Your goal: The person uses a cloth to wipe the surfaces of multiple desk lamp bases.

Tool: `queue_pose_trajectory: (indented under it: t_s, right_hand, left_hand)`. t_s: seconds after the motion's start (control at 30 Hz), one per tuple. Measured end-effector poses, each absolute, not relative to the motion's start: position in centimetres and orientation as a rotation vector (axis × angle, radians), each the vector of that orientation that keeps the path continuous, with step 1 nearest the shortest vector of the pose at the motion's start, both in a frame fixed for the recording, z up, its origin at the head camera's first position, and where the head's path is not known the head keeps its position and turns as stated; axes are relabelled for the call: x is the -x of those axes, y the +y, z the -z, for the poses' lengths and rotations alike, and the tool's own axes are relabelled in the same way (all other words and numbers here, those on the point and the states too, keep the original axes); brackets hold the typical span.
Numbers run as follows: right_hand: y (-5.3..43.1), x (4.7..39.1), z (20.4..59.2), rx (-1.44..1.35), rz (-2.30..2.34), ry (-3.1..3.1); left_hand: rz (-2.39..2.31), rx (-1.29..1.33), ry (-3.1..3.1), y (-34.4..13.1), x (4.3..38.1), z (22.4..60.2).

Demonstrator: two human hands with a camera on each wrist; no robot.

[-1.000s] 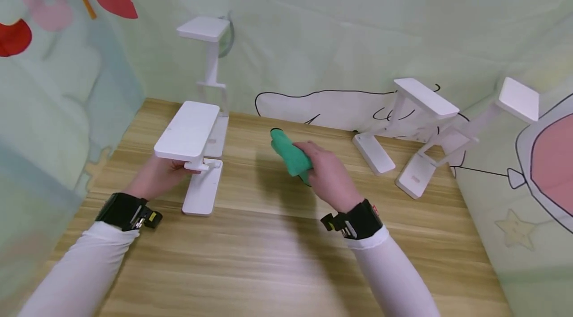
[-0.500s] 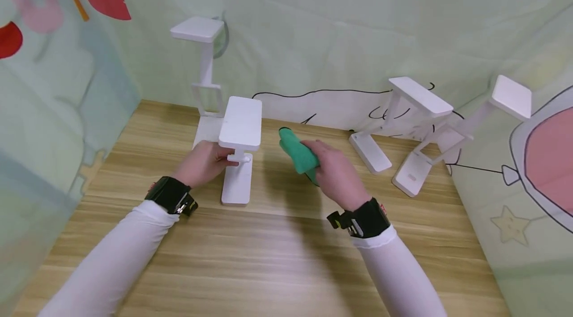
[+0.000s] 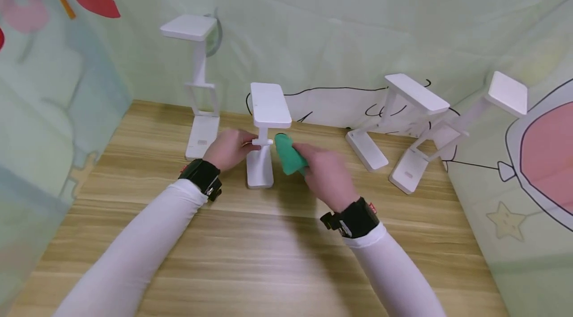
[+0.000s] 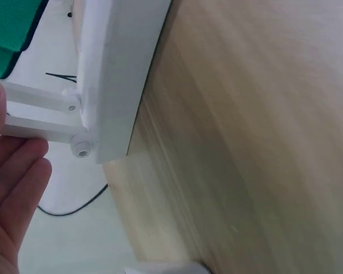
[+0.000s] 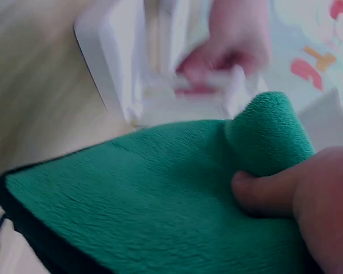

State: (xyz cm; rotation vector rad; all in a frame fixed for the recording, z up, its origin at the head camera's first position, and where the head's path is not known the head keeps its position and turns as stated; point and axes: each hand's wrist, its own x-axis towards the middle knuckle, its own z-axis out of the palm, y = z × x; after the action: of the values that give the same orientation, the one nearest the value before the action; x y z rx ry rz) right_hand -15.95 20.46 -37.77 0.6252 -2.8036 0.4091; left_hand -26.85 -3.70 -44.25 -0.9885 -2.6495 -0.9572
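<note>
A white folding desk lamp [image 3: 270, 105] stands at mid-table, its flat head panel over a rectangular base [image 3: 259, 170]. My left hand [image 3: 230, 149] grips the lamp's arm from the left side; in the left wrist view, thumb and fingers [image 4: 20, 171] close round the thin arm bars [image 4: 43, 130]. A folded green cloth [image 3: 290, 155] with dark edging is in my right hand [image 3: 329, 175], just right of the lamp. Seen from the right wrist, the thumb [image 5: 268, 194] presses into the cloth [image 5: 131, 194], which covers the other fingers.
Another white lamp [image 3: 202, 130] stands behind on the left. Two more, one lamp [image 3: 367, 150] and a second lamp [image 3: 409, 172], stand at the back right. A printed curtain [image 3: 313, 23] hangs behind the wooden table [image 3: 233, 252].
My left hand has brought the lamp rightward and slightly back, from the left lamp's front to beside the cloth. The right hand still holds the cloth in about the same spot.
</note>
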Motion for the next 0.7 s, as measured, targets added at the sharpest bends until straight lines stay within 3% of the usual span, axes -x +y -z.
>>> queue_pose_trajectory:
  t_s: [0.37, 0.7]
  right_hand:
    - [14.7, 15.6, 44.5, -1.139, -0.16, -2.909]
    - [15.1, 22.0, 45.3, -1.261, -0.391, -2.8]
  left_hand:
    - [0.765, 1.075, -2.7, -1.9, 28.0, 43.5]
    - [0.801, 1.087, -2.695, -2.0, 28.3, 43.7]
